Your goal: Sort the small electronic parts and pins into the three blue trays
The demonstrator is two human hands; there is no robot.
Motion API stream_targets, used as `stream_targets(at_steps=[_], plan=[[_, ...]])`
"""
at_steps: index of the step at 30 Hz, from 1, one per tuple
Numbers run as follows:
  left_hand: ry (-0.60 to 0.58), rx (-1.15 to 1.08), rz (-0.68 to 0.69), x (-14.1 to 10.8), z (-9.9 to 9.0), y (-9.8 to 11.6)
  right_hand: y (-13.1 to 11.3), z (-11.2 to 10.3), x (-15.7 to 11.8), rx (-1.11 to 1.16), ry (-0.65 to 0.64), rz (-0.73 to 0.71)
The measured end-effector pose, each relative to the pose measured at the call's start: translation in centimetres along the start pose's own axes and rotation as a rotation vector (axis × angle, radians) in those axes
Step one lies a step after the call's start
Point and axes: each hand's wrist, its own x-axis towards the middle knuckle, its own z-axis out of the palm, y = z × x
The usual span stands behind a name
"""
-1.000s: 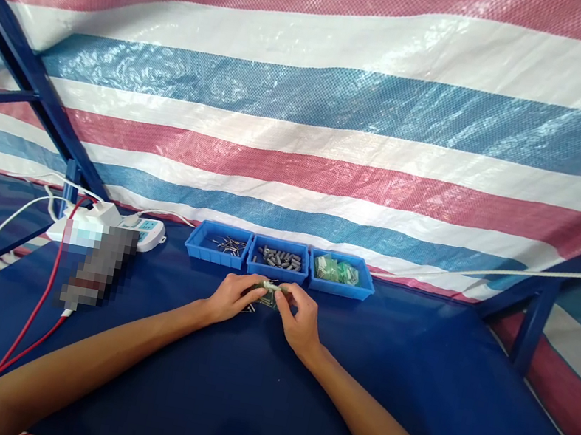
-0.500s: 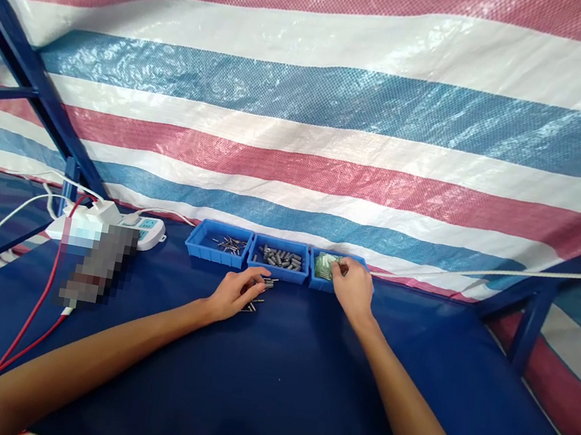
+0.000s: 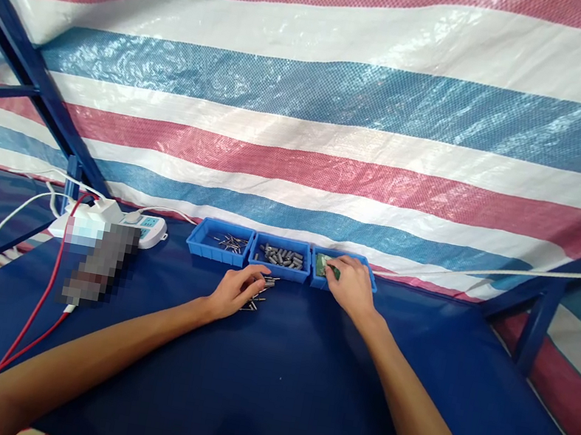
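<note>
Three small blue trays stand in a row at the back of the blue table. The left tray [image 3: 201,243] holds thin metal pins, the middle tray [image 3: 279,269] holds several grey cylinders, the right tray [image 3: 369,282] holds green pieces. My right hand [image 3: 350,288] lies over the right tray, fingers pinched on a green piece [image 3: 324,266] at its left end. My left hand [image 3: 234,291] rests on the table in front of the middle tray, fingers curled beside a few loose pins [image 3: 259,294].
A white power strip [image 3: 145,228] with white and red cables [image 3: 44,294] lies at the back left, next to a blurred dark object [image 3: 96,266]. A striped tarp [image 3: 311,101] hangs behind the trays. Blue frame bars [image 3: 539,321] stand at both sides.
A second ago both hands held a small green item together before the trays. My right hand then reached to the right tray and now grips a green piece there; my left hand stayed.
</note>
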Motion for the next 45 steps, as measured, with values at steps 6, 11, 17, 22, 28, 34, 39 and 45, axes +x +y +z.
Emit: stream_targets(at_steps=[6,11,17,22,28,34,39,45], plan=[[0.008,0.000,-0.015,0.0,0.0,0.2,-0.3,-1.0,-0.1,-0.077,-0.100,0.000],[0.021,0.006,-0.022,0.0,-0.1,0.2,-1.5,-1.7,-0.6,-0.086,-0.063,-0.017],[0.065,0.007,-0.048,-0.1,-0.1,0.3,-5.8,-1.9,-1.9,0.123,0.136,-0.293],[0.123,0.008,-0.044,-0.2,0.0,0.2,-8.5,0.3,-3.5,0.232,-0.041,-0.471],[0.143,0.006,-0.038,-0.1,0.0,0.1,-8.3,2.0,-4.0,0.161,-0.123,-0.494],[0.144,0.013,-0.044,-0.1,0.0,0.1,-8.3,2.2,-4.0,0.107,-0.089,-0.384],[0.142,0.009,-0.046,-0.1,0.0,0.1,-8.8,2.4,-4.2,0.180,-0.086,-0.215],[0.162,0.145,-0.007,0.3,-0.1,0.6,-10.0,1.8,-4.6,0.773,0.038,0.028]])
